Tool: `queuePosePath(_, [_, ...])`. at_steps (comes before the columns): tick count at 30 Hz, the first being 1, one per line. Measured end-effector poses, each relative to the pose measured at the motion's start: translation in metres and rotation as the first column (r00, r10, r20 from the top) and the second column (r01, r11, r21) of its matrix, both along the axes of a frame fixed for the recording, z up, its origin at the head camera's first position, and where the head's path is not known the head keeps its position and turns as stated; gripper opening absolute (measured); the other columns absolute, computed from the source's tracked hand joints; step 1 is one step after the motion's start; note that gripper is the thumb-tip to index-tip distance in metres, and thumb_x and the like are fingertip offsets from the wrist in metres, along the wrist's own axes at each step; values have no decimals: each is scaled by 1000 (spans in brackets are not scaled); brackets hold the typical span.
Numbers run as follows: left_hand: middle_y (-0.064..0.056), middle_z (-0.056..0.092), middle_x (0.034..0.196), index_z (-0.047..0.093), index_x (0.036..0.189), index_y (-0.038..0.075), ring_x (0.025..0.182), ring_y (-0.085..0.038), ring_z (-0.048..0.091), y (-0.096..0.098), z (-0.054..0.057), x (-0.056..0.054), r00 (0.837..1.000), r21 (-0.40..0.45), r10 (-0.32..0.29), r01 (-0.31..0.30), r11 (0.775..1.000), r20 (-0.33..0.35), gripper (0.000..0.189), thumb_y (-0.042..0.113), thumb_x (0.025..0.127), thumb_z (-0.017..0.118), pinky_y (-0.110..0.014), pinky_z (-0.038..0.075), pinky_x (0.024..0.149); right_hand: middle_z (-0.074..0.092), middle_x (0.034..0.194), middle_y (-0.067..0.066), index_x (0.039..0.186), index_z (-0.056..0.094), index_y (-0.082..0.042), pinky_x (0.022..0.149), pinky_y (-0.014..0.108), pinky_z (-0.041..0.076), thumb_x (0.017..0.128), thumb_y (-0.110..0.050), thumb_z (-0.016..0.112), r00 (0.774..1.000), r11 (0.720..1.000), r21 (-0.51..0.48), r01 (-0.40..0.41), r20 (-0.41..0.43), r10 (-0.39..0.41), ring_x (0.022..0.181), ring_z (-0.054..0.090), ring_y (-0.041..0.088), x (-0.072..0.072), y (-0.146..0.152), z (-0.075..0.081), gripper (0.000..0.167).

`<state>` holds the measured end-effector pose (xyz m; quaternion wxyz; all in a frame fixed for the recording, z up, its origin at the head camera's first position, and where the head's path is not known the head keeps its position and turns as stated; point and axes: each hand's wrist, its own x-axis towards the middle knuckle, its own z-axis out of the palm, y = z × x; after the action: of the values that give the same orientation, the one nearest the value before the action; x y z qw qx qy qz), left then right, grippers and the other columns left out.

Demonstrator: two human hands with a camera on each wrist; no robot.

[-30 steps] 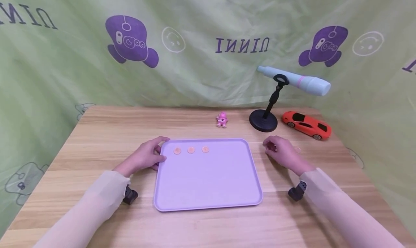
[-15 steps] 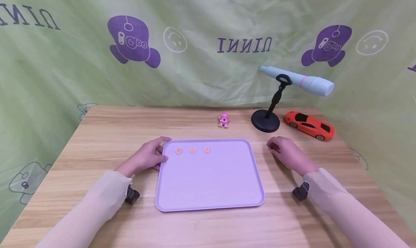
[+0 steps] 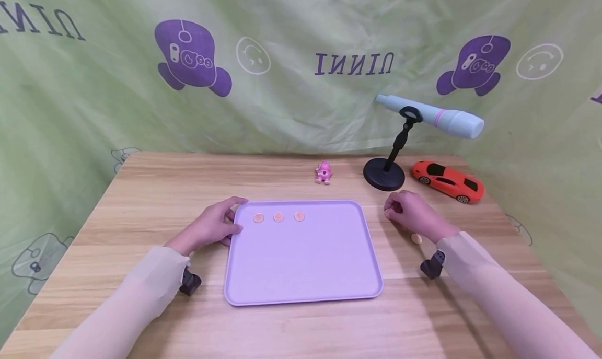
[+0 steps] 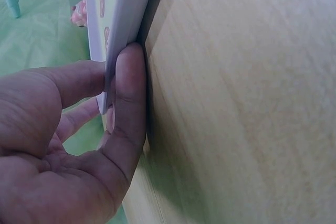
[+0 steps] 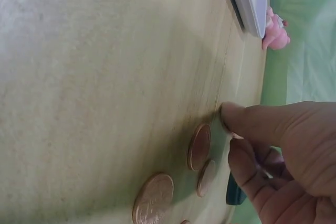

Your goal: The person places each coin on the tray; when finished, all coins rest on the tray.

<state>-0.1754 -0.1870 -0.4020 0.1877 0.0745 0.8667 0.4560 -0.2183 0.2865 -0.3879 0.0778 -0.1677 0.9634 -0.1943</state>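
Observation:
My left hand [image 3: 213, 224] grips the upper left corner of a lilac tray [image 3: 305, 265]. In the left wrist view the thumb lies on the tray's rim and a finger is tucked under its edge. Three copper coins [image 3: 278, 217] lie in a row along the tray's far side. To the right of the tray, my right hand [image 3: 411, 212] is close over the table, thumb and forefinger pinching a coin [image 5: 223, 123] that shows only as a thin edge. Several more copper coins [image 5: 199, 147] lie on the wood below that hand, one larger coin [image 5: 153, 199] nearest the wrist camera.
Behind the tray stands a small pink figure [image 3: 323, 173]. A light blue microphone [image 3: 432, 114] sits in a black stand [image 3: 384, 174] at the back right, beside a red toy car [image 3: 448, 182]. A green printed cloth [image 3: 282, 113] hangs behind the wooden table [image 3: 155, 192].
The right hand has risen a little off the table, and a coin beneath its wrist now shows in the head view. The left hand, tray and row of coins have stayed put.

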Motion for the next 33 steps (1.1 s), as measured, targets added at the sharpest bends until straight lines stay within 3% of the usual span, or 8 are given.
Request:
queuePosePath(6, [-22, 56, 104, 40, 156, 1, 74, -19, 66, 0, 2, 1, 1000, 8, 5, -5, 1000, 7, 67, -6, 95, 65, -36, 67, 60, 70, 84, 4, 96, 73, -6, 68, 20, 52, 94, -9, 76, 999, 994, -105, 39, -23, -41, 77, 60, 14, 1, -6, -3, 6])
queuePosePath(11, [-21, 55, 103, 40, 156, 2, 75, -19, 66, 0, 0, 1, 1000, 18, 5, -5, 1000, 12, 66, -6, 95, 66, -35, 67, 60, 77, 94, 12, 106, 75, -1, 74, 13, 56, 94, -11, 77, 996, 963, -258, 83, -20, -91, 84, 67, 11, 2, -21, -6, 15])
queuePosePath(18, [-20, 55, 103, 41, 156, 3, 74, -19, 66, -1, -1, 0, 1000, 21, 12, -13, 1000, 13, 67, -6, 95, 66, -35, 67, 60, 77, 100, 15, 112, 75, 0, 72, 15, 58, 95, -12, 77, 995, 915, -400, 53, 98, -15, 86, 68, 12, 1, -58, -2, 21])
queuePosePath(25, [-19, 55, 103, 41, 156, 3, 74, -19, 66, 0, -1, 0, 1000, 18, 12, -12, 1000, 16, 67, -6, 95, 66, -35, 67, 60, 75, 97, 15, 106, 74, 0, 67, 17, 56, 92, -9, 79, 984, 896, -442, 52, 175, 29, 83, 65, 13, 3, -95, -6, 17])
queuePosePath(33, [-20, 54, 104, 40, 156, 3, 74, -19, 66, 0, -2, -1, 1000, 19, 13, -13, 1000, 13, 67, -6, 95, 65, -36, 67, 59, 74, 92, 13, 99, 74, 0, 69, 14, 52, 92, -7, 78, 989, 897, -441, -6, 133, 72, 80, 63, 10, 0, -123, -13, 10])
